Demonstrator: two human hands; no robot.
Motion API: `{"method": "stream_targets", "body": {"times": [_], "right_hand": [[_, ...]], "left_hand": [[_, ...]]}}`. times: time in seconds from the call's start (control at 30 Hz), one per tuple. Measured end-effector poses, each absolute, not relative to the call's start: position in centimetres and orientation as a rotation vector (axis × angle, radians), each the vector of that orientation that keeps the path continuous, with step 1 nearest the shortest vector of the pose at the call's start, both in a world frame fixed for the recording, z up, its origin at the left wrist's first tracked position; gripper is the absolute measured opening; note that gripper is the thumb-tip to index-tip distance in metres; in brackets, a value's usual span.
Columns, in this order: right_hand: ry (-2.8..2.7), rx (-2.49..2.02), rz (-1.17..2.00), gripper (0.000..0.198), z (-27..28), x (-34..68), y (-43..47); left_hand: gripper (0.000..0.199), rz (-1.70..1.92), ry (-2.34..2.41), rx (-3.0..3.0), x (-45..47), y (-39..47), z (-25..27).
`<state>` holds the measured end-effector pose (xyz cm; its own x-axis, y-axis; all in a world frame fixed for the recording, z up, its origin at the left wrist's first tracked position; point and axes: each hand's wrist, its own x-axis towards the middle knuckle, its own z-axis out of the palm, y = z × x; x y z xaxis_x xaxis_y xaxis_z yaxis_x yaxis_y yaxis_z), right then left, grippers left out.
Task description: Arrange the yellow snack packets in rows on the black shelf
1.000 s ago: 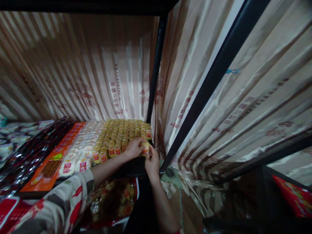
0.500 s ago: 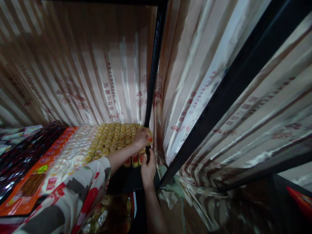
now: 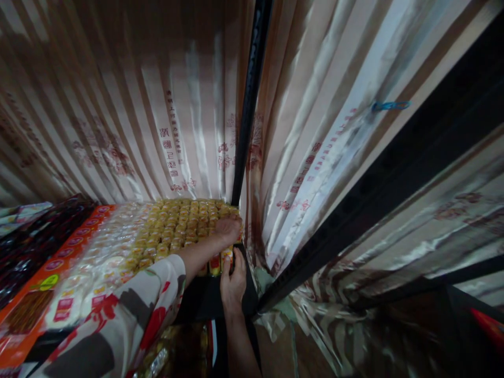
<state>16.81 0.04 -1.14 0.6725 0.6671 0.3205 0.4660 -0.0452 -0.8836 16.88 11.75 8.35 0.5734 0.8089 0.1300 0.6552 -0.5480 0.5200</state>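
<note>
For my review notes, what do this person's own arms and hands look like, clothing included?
The left arm wears a loose, pale sleeve with grey patches and red motifs, ending partway along the forearm. The left hand and right hand are gloveless, and no watch shows. The right forearm is uncovered where visible.

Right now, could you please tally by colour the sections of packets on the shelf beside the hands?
Yellow packets: 1 section
White packets: 1 section
Orange packets: 1 section
Dark packets: 1 section
Pale patterned packets: 1 section
Total: 5
</note>
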Motion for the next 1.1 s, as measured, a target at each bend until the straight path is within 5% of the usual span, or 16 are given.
{"method": "stream_targets", "body": {"times": [0.77,1.1], "right_hand": [[-0.938,-1.715,0.163,0.049,-1.2,16.9,0.3],[-0.945,-1.671,0.178,0.053,-1.6,17.7,0.2]], "left_hand": [[0.033,0.565,1.25,2.545,15.1,9.0,9.6],[0.036,0.78,0.901,2.258,3.3,-4.8,5.6]]}}
